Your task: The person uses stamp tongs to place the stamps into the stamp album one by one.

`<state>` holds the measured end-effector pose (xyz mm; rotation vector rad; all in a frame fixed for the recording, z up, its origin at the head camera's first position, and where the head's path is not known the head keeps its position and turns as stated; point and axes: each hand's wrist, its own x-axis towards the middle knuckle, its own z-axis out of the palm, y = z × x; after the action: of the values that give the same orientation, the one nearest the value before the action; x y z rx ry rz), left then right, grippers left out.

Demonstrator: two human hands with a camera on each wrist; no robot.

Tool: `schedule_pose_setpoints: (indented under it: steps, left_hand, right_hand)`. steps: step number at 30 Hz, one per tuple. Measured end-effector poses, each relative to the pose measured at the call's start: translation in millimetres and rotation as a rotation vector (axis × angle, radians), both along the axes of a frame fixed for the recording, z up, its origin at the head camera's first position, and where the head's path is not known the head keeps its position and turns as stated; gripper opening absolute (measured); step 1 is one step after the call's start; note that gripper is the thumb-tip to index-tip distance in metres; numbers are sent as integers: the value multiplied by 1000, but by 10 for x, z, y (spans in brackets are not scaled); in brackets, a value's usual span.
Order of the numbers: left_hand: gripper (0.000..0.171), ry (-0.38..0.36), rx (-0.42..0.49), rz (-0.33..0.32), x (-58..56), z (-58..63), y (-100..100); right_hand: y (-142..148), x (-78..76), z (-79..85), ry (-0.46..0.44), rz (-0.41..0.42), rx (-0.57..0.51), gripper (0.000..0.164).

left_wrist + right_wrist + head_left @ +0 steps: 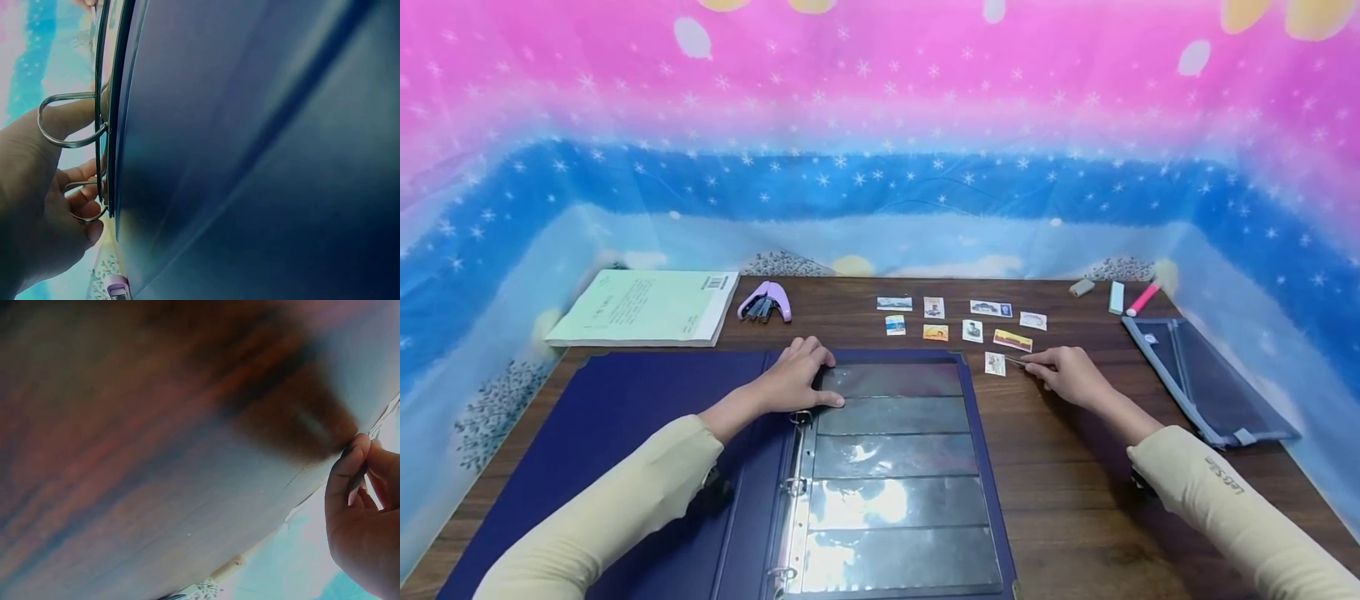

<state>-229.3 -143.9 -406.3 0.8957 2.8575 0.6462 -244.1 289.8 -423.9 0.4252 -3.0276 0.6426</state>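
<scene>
Sleeved forearms (pixel 602 508) extend forward, left grip (pixel 795 379) spread on pocket page (pixel 895 457), right grip (pixel 1070 375) pinching tweezers (pixel 1015 361) by a stamp (pixel 995 364).

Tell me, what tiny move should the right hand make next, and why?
Perhaps the right hand should use its thin metallic tweezers to lift the small white printed paper rectangle: the tips appear to be right at its edge, while the left hand rests at the upper-left corner of the black page with clear pocket strips.
</scene>
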Motion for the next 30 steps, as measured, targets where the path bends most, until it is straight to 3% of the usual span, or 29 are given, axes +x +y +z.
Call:
schedule_pose_setpoints:
  steps: [19, 26, 30]
  left_hand:
    - [56, -43, -13, -14, -19, -11, 7]
    - [54, -40, -10, -13, -5, -14, 9]
    - [54, -43, -7, -5, -3, -13, 5]
  right_hand:
    - [-36, 4, 4, -6, 20, 57, 27]
    - [-77, 24, 22, 88, 59, 75, 22]
    - [-74, 8, 29, 77, 40, 28, 21]
